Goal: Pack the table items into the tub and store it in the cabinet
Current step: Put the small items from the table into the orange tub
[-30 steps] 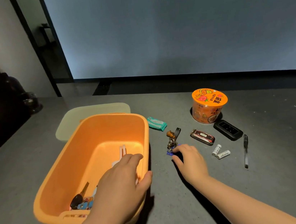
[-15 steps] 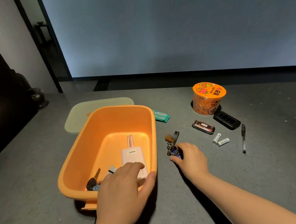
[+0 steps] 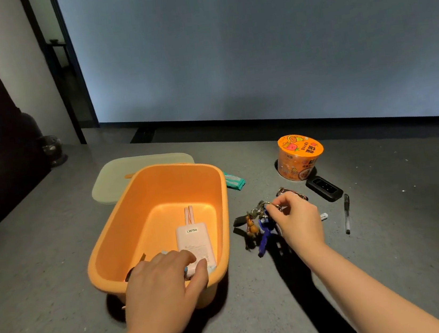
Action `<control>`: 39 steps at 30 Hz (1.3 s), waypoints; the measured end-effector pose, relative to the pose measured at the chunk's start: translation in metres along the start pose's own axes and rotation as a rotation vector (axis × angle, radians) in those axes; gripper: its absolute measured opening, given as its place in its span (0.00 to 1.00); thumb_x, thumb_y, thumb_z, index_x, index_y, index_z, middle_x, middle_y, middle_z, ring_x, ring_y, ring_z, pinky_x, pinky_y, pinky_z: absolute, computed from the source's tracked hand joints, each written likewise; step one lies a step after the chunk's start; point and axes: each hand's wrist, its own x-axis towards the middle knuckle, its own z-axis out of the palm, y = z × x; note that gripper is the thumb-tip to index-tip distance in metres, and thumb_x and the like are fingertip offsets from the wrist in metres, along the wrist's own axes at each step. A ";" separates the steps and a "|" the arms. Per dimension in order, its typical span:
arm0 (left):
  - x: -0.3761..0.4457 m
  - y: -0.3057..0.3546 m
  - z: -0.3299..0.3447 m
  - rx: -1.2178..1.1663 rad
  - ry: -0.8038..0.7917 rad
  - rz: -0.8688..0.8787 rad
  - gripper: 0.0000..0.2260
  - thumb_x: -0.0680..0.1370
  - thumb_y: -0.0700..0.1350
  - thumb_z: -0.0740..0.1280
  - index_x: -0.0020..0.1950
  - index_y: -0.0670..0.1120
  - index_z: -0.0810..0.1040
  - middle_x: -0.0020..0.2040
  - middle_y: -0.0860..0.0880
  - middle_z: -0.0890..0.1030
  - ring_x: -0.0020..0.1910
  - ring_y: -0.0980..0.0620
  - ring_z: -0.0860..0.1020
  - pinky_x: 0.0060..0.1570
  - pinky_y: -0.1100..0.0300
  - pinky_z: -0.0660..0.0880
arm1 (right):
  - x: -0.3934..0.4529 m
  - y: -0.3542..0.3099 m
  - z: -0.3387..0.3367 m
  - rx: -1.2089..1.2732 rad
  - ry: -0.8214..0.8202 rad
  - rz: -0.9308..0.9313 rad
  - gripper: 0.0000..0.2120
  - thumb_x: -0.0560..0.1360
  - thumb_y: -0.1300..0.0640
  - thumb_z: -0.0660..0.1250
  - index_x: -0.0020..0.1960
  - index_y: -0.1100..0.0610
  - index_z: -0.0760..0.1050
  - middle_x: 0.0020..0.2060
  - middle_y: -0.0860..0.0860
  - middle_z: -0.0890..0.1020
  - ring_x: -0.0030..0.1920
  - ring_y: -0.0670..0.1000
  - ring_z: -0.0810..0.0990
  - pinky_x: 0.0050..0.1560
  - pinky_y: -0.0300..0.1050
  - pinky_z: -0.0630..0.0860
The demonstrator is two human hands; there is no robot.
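Right hand [image 3: 298, 219] pinches the floppy, dangling keychain [image 3: 259, 224] by its ring, the surest hold, while left hand [image 3: 163, 285] grips the light tub [image 3: 156, 185] rim at six o'clock.

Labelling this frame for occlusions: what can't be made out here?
- Head view: things at the near end of the orange plastic tub beside the pink power bank are covered by the left hand, which grips the rim.
- White batteries: mostly hidden behind the right hand; count unclear.
- Dark red gadget: only its top shows past the same hand.
- Bunch of keys with charms: dangling and blurred.
- Cabinet: not in view.
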 end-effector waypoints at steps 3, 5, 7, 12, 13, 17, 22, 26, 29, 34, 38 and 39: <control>0.001 0.000 0.000 0.006 -0.008 0.005 0.20 0.73 0.60 0.52 0.39 0.54 0.81 0.32 0.56 0.80 0.33 0.54 0.78 0.33 0.57 0.67 | 0.012 -0.036 -0.021 0.097 0.107 -0.100 0.06 0.72 0.51 0.71 0.38 0.49 0.76 0.32 0.44 0.80 0.36 0.46 0.79 0.35 0.46 0.74; 0.001 0.000 0.001 -0.011 -0.012 -0.003 0.20 0.73 0.61 0.51 0.40 0.54 0.81 0.32 0.57 0.80 0.34 0.55 0.77 0.34 0.57 0.67 | 0.018 -0.065 -0.031 0.148 0.147 -0.183 0.06 0.72 0.51 0.71 0.39 0.50 0.76 0.33 0.44 0.80 0.36 0.47 0.80 0.36 0.47 0.76; 0.002 0.000 0.001 -0.034 -0.009 -0.013 0.20 0.73 0.61 0.52 0.41 0.55 0.80 0.33 0.58 0.80 0.35 0.56 0.77 0.35 0.58 0.67 | 0.021 -0.095 -0.036 0.201 0.151 -0.272 0.06 0.73 0.52 0.71 0.40 0.51 0.77 0.34 0.45 0.81 0.36 0.46 0.80 0.36 0.45 0.77; -0.003 -0.010 -0.002 -0.082 0.012 -0.046 0.20 0.74 0.62 0.50 0.42 0.55 0.80 0.37 0.59 0.80 0.38 0.57 0.76 0.41 0.59 0.65 | 0.016 -0.154 -0.027 0.257 0.118 -0.417 0.05 0.73 0.51 0.70 0.41 0.51 0.77 0.34 0.40 0.79 0.39 0.39 0.78 0.35 0.29 0.71; -0.005 -0.014 -0.003 -0.082 0.014 -0.067 0.21 0.74 0.62 0.49 0.43 0.56 0.79 0.38 0.59 0.80 0.40 0.58 0.75 0.43 0.59 0.64 | 0.014 -0.161 -0.019 0.261 0.084 -0.422 0.05 0.73 0.50 0.70 0.41 0.51 0.77 0.34 0.41 0.79 0.39 0.40 0.78 0.36 0.30 0.72; -0.014 -0.036 -0.005 -0.106 0.058 -0.131 0.24 0.74 0.64 0.46 0.42 0.56 0.79 0.38 0.60 0.77 0.42 0.58 0.71 0.48 0.63 0.61 | -0.002 -0.174 0.026 0.240 -0.125 -0.392 0.06 0.72 0.50 0.71 0.43 0.52 0.78 0.36 0.44 0.81 0.39 0.44 0.79 0.39 0.43 0.77; -0.024 -0.049 -0.002 -0.115 0.098 -0.095 0.20 0.76 0.64 0.52 0.38 0.55 0.77 0.35 0.58 0.73 0.41 0.56 0.68 0.47 0.62 0.63 | -0.027 -0.160 0.084 0.080 -0.335 -0.393 0.07 0.72 0.50 0.70 0.42 0.53 0.77 0.38 0.48 0.82 0.40 0.50 0.79 0.41 0.51 0.78; -0.021 -0.044 0.001 -0.075 0.168 -0.092 0.19 0.75 0.63 0.57 0.34 0.54 0.77 0.31 0.57 0.73 0.36 0.54 0.70 0.45 0.60 0.62 | -0.029 -0.151 0.107 -0.067 -0.409 -0.377 0.06 0.73 0.50 0.69 0.43 0.53 0.76 0.40 0.50 0.82 0.43 0.53 0.79 0.39 0.47 0.75; -0.019 -0.041 0.003 -0.082 0.209 -0.118 0.18 0.74 0.61 0.58 0.31 0.53 0.77 0.29 0.56 0.73 0.34 0.53 0.71 0.45 0.60 0.61 | -0.025 -0.149 0.114 -0.124 -0.446 -0.355 0.06 0.73 0.52 0.69 0.44 0.54 0.76 0.42 0.51 0.82 0.45 0.54 0.79 0.37 0.45 0.70; -0.018 -0.039 0.005 -0.100 0.229 -0.116 0.16 0.74 0.58 0.58 0.30 0.52 0.75 0.28 0.56 0.73 0.33 0.54 0.70 0.44 0.59 0.63 | -0.021 -0.144 0.121 -0.206 -0.577 -0.317 0.06 0.72 0.52 0.71 0.41 0.54 0.76 0.43 0.52 0.83 0.45 0.55 0.80 0.37 0.43 0.68; -0.017 -0.039 0.007 -0.082 0.257 -0.095 0.16 0.75 0.55 0.58 0.31 0.51 0.76 0.29 0.57 0.74 0.33 0.55 0.70 0.43 0.58 0.65 | -0.016 -0.142 0.114 -0.168 -0.575 -0.318 0.08 0.72 0.49 0.71 0.44 0.53 0.78 0.43 0.49 0.82 0.47 0.52 0.80 0.41 0.45 0.74; -0.016 -0.039 0.008 -0.073 0.259 -0.092 0.16 0.75 0.55 0.57 0.31 0.52 0.76 0.29 0.57 0.74 0.33 0.55 0.70 0.43 0.58 0.65 | -0.015 -0.141 0.109 -0.139 -0.548 -0.321 0.08 0.72 0.48 0.71 0.44 0.52 0.79 0.42 0.47 0.82 0.47 0.51 0.79 0.43 0.46 0.75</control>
